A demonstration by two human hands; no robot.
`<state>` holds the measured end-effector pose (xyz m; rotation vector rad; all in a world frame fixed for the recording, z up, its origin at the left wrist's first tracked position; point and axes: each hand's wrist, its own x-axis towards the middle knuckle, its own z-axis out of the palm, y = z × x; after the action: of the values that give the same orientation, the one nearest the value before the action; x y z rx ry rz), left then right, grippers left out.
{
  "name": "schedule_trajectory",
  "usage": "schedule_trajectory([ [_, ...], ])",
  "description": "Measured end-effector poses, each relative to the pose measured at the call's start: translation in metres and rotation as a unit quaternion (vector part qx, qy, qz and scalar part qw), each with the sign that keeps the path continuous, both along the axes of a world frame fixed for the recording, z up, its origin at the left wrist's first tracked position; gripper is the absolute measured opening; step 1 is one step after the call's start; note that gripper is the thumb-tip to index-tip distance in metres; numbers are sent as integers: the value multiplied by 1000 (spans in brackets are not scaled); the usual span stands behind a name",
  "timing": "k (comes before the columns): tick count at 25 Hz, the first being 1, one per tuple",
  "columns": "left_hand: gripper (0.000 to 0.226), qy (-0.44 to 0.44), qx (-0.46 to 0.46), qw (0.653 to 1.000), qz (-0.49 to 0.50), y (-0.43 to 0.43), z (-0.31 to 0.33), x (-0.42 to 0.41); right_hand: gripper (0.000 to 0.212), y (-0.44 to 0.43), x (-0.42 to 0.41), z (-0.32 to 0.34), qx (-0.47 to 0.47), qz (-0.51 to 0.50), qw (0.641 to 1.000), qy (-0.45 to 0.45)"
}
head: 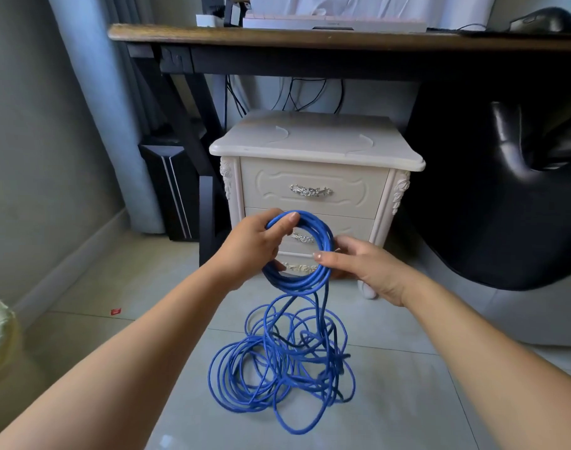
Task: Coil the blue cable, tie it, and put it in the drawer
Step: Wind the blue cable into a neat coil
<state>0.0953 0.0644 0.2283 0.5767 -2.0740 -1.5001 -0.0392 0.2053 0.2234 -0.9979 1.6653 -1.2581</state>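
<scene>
between both hands (pixel 294 251) hangs the started coil of blue cable (pixel 298 248); left hand (pixel 258 241) grips the loops, right hand (pixel 352 261) pinches the strand. most cable sits loose on floor below. coiling step; next needs another loop fed up. drawer (pixel 313 190) beyond, closed.

The coil of blue cable (pixel 297 282) you hold in your left hand (pixel 255 241) and right hand (pixel 365 267) hangs right in front of the nightstand's (pixel 316 141) lower drawer (pixel 352 227). The upper drawer (pixel 271 190) front is unobstructed; both drawers are closed. Loose cable loops cover the floor (pixel 131 287) ahead of you. A black chair (pixel 505 206) crowds the nightstand's right, a desk leg (pixel 208 219) its left.
</scene>
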Motion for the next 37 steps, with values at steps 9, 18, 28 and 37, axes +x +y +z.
schedule_trajectory([
  [9, 40, 2, 128, 991, 36, 14, -13, -17, 18, -18, 9, 0, -105, -139, 984, -35],
  [18, 24, -50, -36, 994, -89, 15, 12, -6, 8, -6, 8, 22, 13, -11, 947, 321],
  [28, 30, 41, -8, 999, 15, 18, 17, -8, 41, 14, -6, 16, 79, 67, 990, 96],
  [37, 47, 122, 243, 949, 159, 16, 17, -16, 25, -2, -3, 3, -92, -147, 985, -14],
])
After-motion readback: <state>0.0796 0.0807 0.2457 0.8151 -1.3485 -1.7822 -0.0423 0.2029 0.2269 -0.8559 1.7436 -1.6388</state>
